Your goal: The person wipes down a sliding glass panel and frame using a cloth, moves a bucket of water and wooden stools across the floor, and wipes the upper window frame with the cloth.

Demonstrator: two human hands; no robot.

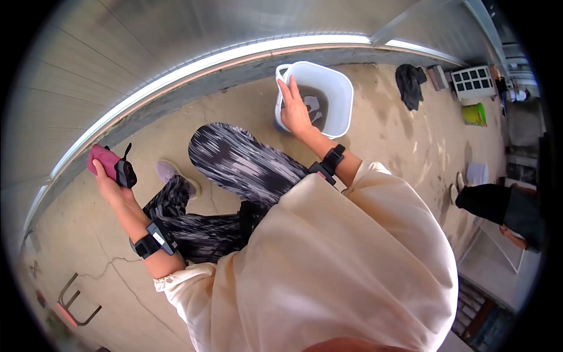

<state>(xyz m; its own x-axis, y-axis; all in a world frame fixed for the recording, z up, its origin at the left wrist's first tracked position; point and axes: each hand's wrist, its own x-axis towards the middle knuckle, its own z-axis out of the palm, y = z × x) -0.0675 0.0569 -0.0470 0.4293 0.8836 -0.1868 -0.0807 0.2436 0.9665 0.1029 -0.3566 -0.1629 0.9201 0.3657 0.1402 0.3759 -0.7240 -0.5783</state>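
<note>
My left hand (108,183), out to the left, is closed around a maroon and black fabric item (105,158) with a thin black loop sticking up. Its exact kind cannot be made out. My right hand (296,111) is at the left side of a white bucket (340,97), over its rim, with two fingers stretched out and apart. Whether it touches the rim I cannot tell. Murky grey water (319,114) stands in the bucket, with a pale patch on it. The bucket's handle (280,71) lies beside my fingertips.
A metal-framed panel wall (234,58) curves behind the bucket. To the right lie a dark cloth (409,85), a white crate (474,82) and a green bucket (474,114). Another person (492,202) is at the far right. A stool (73,305) stands lower left.
</note>
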